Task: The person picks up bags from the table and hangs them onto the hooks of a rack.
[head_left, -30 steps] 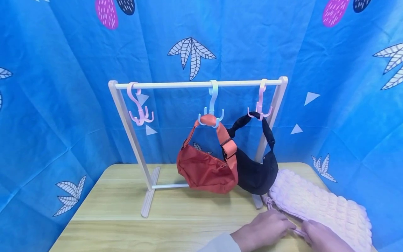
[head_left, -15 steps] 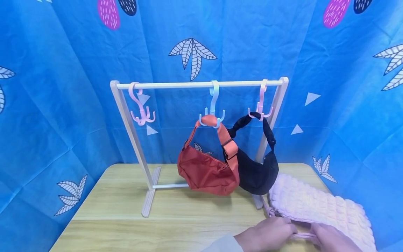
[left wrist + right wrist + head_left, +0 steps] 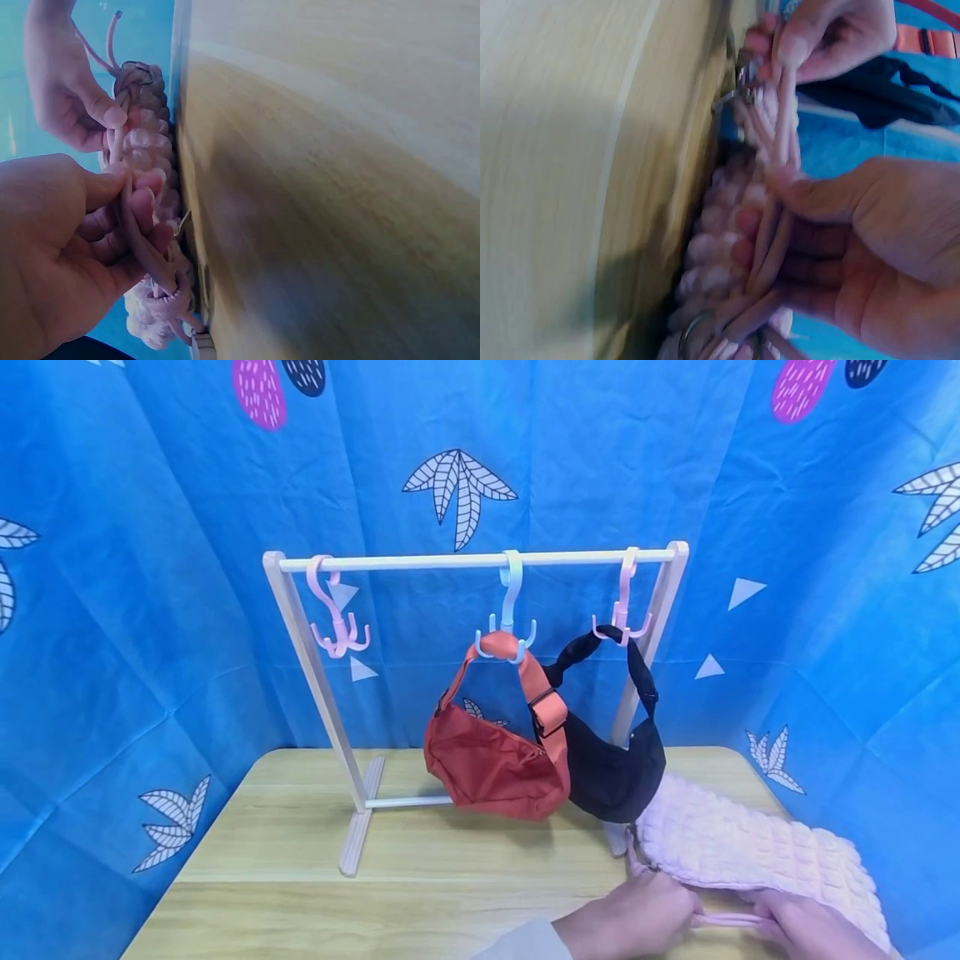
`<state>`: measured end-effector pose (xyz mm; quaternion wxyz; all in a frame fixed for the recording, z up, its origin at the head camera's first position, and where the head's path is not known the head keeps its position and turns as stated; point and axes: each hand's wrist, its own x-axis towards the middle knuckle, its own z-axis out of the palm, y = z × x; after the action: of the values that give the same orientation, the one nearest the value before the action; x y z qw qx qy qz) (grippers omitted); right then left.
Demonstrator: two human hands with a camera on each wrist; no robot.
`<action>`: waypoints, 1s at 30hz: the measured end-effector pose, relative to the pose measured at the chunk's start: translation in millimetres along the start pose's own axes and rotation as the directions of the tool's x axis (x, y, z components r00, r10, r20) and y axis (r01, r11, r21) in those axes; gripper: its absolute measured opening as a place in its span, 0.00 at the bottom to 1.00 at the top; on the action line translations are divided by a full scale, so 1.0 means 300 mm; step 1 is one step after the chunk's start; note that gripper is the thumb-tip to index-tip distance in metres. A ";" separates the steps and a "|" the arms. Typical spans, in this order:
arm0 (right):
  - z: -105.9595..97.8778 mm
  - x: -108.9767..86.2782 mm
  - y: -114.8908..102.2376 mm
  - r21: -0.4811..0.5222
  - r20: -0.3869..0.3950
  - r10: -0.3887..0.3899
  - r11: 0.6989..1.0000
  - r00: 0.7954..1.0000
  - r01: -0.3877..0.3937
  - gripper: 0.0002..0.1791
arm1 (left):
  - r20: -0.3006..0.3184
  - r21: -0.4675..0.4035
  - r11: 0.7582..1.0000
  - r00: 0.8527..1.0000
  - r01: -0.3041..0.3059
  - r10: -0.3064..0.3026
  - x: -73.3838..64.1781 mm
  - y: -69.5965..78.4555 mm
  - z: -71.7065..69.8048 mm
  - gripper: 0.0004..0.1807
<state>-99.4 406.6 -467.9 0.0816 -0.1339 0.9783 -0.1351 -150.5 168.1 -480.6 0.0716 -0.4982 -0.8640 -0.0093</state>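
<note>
A pale pink puffy bag (image 3: 757, 852) lies on the table at the right, its bubbly side upward in the head view. My left hand (image 3: 637, 917) pinches the bag's pink cord strap (image 3: 731, 920) near the bag's left end. Farther right, my right hand (image 3: 810, 927) holds the same strap, and a short length runs taut between the two. The left wrist view shows the strap (image 3: 135, 225) passing between left thumb and fingers. Doubled strands of strap (image 3: 772, 240) lie across the right hand's fingers, with a metal ring (image 3: 697, 334) at the bag's end.
A white rack (image 3: 420, 562) carries a red bag (image 3: 495, 768) on a blue hook (image 3: 511, 602) and a black bag (image 3: 611, 772) on a pink hook (image 3: 624, 597). Another pink hook (image 3: 333, 618) hangs at the left. Blue patterned cloth (image 3: 187, 485) surrounds the wooden table (image 3: 247, 860).
Both hands have shifted slightly right and drawn apart, so more strap shows stretched between them. The rack and hanging bags stay in place.
</note>
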 end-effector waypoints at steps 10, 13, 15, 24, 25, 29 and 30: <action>0.013 -0.023 0.097 -0.249 -0.320 -0.307 0.940 0.896 0.234 0.09 | 0.170 -0.200 0.972 0.981 0.124 -0.090 -0.020 0.019 -0.053 0.08; 0.005 -0.025 0.089 -0.255 -0.338 -0.355 0.926 0.872 0.278 0.09 | 0.145 -0.196 0.975 0.986 0.107 -0.079 -0.036 0.011 -0.062 0.09; -0.003 -0.023 0.082 -0.254 -0.340 -0.386 0.916 0.858 0.311 0.08 | 0.093 -0.147 0.985 0.993 0.088 -0.075 -0.049 0.004 -0.063 0.11; -0.038 -0.005 0.049 -0.209 -0.337 -0.500 0.866 0.798 0.454 0.12 | 0.115 -0.131 0.972 0.977 0.196 -0.181 -0.096 -0.014 -0.092 0.13; -0.041 -0.004 0.044 -0.212 -0.332 -0.504 0.864 0.797 0.457 0.12 | 0.130 -0.152 0.968 0.975 0.202 -0.183 -0.100 -0.017 -0.095 0.14; -0.057 -0.007 0.021 -0.220 -0.289 -0.489 0.870 0.823 0.440 0.11 | 0.119 -0.187 0.971 0.984 0.151 -0.130 -0.122 -0.040 -0.103 0.15; -0.059 -0.006 0.013 -0.227 -0.280 -0.487 0.871 0.827 0.436 0.11 | 0.094 -0.182 0.977 0.991 0.114 -0.098 -0.131 -0.049 -0.103 0.16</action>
<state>-102.3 415.1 -452.0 -0.1278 -0.3485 0.9236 -0.0958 -140.3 124.3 -454.5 -0.0127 -0.4560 -0.8869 -0.0732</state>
